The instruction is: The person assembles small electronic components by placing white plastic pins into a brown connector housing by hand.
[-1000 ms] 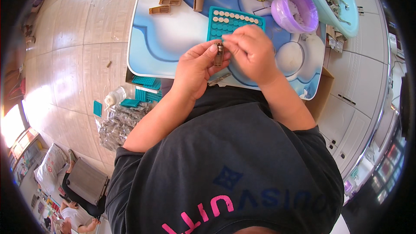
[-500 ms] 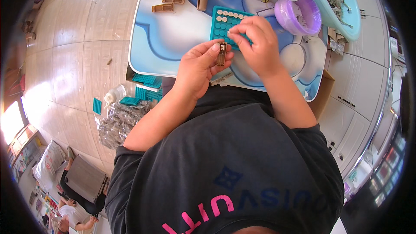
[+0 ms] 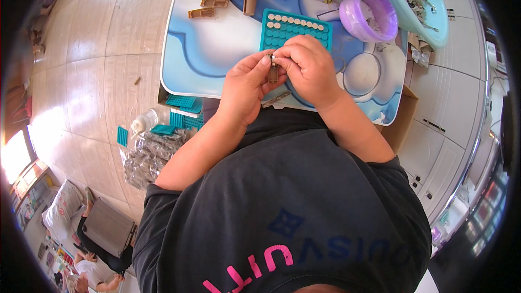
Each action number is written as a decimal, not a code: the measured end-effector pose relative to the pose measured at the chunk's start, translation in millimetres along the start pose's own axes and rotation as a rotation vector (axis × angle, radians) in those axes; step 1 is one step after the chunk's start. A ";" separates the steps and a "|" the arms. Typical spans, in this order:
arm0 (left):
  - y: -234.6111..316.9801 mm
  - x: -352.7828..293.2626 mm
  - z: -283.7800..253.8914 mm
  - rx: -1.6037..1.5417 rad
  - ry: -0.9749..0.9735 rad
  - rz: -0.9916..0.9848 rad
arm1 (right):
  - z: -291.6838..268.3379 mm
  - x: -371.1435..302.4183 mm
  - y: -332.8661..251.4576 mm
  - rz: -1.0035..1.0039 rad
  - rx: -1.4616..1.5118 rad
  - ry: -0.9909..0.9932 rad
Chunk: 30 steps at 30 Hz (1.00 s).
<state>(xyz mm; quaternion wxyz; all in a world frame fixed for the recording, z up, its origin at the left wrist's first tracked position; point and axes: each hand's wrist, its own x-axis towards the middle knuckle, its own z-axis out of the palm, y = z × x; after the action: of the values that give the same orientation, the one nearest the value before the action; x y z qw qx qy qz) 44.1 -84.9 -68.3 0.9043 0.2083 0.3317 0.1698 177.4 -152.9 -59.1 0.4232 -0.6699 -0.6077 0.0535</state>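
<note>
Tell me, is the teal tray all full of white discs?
Partly full: the teal tray has white discs along its far row and starting another; other visible spots are bare.

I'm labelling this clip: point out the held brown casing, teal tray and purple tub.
Brown casing [image 3: 273, 75]: head view, lower part.
Teal tray [image 3: 264, 33]: head view, left rim.
Purple tub [image 3: 387, 14]: head view, right inner wall.

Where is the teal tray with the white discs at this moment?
In the head view, the teal tray lies on the table, just beyond the right hand and left of the purple bowl.
</note>
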 end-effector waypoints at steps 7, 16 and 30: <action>1.6 -3.1 0.3 0.018 0.044 0.022 | -1.8 0.7 -8.2 -0.022 0.033 -0.031; 17.5 -6.9 -5.7 0.116 0.042 0.069 | -21.6 35.0 -10.6 0.062 0.216 0.041; 20.5 -8.6 -1.8 0.083 -0.074 0.052 | -78.5 143.5 7.2 0.270 -0.180 0.032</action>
<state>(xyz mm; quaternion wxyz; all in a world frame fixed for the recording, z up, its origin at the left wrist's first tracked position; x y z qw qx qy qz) 33.3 -70.7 -54.9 0.9018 0.2603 0.2995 0.1714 265.6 -68.3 49.8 0.3602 -0.7815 -0.5075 0.0445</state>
